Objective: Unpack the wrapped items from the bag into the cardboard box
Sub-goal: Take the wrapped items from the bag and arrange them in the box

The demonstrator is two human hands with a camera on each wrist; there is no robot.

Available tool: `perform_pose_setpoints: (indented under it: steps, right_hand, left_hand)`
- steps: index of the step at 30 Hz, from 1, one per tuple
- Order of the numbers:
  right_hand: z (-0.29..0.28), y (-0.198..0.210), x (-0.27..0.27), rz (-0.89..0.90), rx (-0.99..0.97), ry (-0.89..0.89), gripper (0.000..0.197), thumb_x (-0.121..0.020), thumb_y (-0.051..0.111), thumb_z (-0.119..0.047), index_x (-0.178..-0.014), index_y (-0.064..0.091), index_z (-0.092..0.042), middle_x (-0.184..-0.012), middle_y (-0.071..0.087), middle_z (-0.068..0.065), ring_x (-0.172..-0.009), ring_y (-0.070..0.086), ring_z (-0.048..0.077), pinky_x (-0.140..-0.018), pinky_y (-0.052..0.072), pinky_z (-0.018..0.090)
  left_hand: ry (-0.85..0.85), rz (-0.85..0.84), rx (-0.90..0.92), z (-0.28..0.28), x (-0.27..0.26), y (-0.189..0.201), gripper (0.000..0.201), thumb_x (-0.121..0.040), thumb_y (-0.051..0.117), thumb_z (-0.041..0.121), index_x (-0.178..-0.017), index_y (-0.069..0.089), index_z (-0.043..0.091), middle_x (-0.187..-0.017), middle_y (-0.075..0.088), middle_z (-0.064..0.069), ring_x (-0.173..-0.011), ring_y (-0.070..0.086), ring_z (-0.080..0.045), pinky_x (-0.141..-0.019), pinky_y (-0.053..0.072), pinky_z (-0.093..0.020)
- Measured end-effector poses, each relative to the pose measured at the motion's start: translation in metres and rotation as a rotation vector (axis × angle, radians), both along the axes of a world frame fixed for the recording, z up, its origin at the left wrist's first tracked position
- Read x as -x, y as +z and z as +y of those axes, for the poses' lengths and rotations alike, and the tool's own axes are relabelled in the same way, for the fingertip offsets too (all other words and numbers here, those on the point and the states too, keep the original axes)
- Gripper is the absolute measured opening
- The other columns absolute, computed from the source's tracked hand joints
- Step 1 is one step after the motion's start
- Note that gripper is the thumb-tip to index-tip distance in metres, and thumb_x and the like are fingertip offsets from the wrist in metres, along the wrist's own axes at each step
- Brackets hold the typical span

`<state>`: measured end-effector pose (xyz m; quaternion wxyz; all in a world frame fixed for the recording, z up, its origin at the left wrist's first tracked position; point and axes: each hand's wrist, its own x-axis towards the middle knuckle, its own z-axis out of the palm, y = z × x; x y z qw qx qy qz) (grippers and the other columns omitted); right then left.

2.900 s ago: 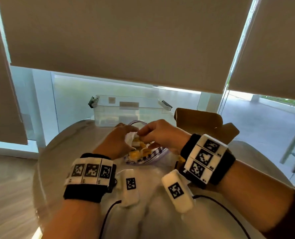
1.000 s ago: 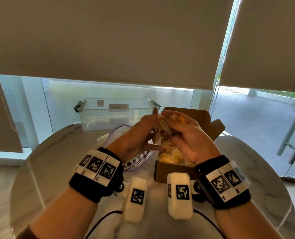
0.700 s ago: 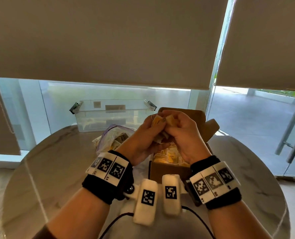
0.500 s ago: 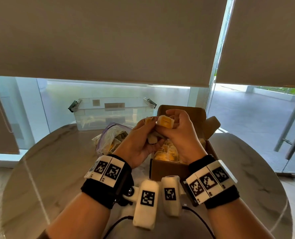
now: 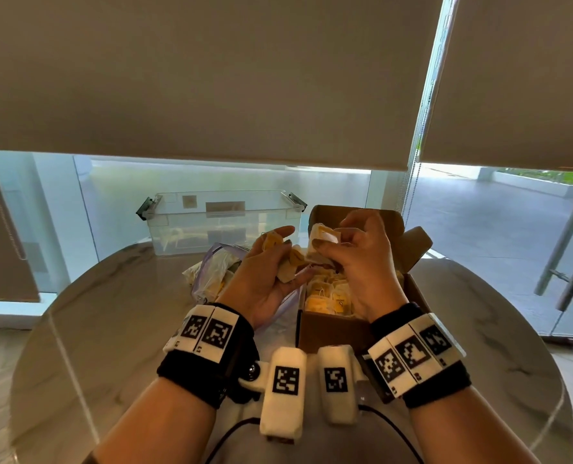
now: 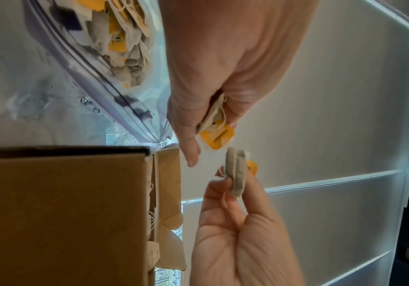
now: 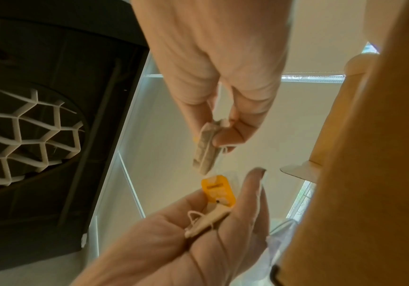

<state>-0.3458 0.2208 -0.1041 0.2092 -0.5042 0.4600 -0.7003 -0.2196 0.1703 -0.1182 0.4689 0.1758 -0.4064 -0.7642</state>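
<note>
An open cardboard box [image 5: 332, 329] on the table holds several wrapped tea bags with yellow tags. Left of it lies a clear zip bag [image 5: 211, 276] with more tea bags [image 6: 122, 38] inside. Both hands hover above the box's left edge. My left hand [image 5: 286, 256] holds a small bunch of tea bags [image 5: 290, 266], one yellow tag [image 6: 216, 136] sticking out past the fingers. My right hand [image 5: 333, 239] pinches a folded tea bag [image 5: 322, 236] between thumb and fingers, just apart from the left hand's bunch. The right wrist view shows that pinched bag [image 7: 204, 149] above the left palm's tag [image 7: 218, 191].
A clear plastic tub [image 5: 221, 219] with latch handles stands at the table's far edge, behind the zip bag. The box's flaps [image 5: 412, 246] stand open at the back right. The round marble table [image 5: 110, 329] ends close in front of a window with lowered blinds.
Both hands left the zip bag and rose over the cardboard box with a bunch of tea bags. My right hand has drawn one tea bag away from the bunch in my left.
</note>
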Motion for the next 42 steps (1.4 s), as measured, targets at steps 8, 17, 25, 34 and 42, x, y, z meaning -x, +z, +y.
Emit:
perform_pose_setpoints:
  steps: [8,17,25,34,42]
  right_hand:
    - [0.0,0.0,0.007,-0.132,-0.158,0.064,0.011,-0.083,0.067,-0.014,-0.091,0.071,-0.02,-0.093,0.07,0.002,-0.093,0.066,0.021,-0.082,0.056,0.034]
    - [0.028,0.019,0.042,0.098,-0.178,-0.005,0.039,-0.083,0.063,0.002,-0.114,0.057,-0.02,-0.105,0.06,-0.001,-0.096,0.062,0.017,-0.067,0.057,0.025]
    - [0.06,0.054,0.104,0.768,-0.45,-0.169,0.01,-0.077,0.07,0.0,-0.082,0.07,-0.009,-0.086,0.069,0.009,-0.084,0.064,0.022,-0.077,0.053,0.032]
    - [0.013,0.026,0.111,1.162,-0.746,-0.075,0.01,-0.076,0.074,-0.008,-0.078,0.066,-0.014,-0.074,0.058,-0.007,-0.067,0.053,0.004,-0.052,0.039,0.008]
    - [-0.011,-0.004,0.103,1.421,-0.868,-0.098,0.021,-0.081,0.069,-0.02,-0.066,0.056,-0.027,-0.068,0.051,-0.015,-0.066,0.046,0.002,-0.057,0.034,0.016]
  left_hand:
    - [0.149,0.075,0.068,-0.001,-0.006,0.005,0.017,-0.097,0.042,0.013,-0.096,0.059,0.015,-0.062,0.056,-0.006,-0.059,0.058,-0.014,-0.076,0.056,-0.029]
    - [0.05,-0.219,0.127,0.006,-0.015,0.018,0.049,-0.089,0.041,0.056,-0.062,0.046,0.016,-0.071,0.053,-0.003,-0.062,0.049,-0.014,-0.059,0.041,-0.029]
    - [0.133,-1.019,0.562,0.007,-0.009,0.013,0.034,-0.093,0.054,0.036,-0.064,0.054,0.017,-0.058,0.053,0.004,-0.05,0.048,-0.006,-0.048,0.04,-0.019]
    - [0.183,-1.323,0.883,0.004,-0.014,0.001,0.046,-0.084,0.064,0.043,-0.052,0.044,0.017,-0.048,0.04,0.005,-0.045,0.036,-0.004,-0.047,0.029,-0.013]
    - [0.08,-1.316,0.852,0.0,-0.015,0.0,0.03,-0.078,0.07,0.041,-0.068,0.059,0.015,-0.059,0.055,0.002,-0.056,0.049,-0.005,-0.056,0.036,-0.018]
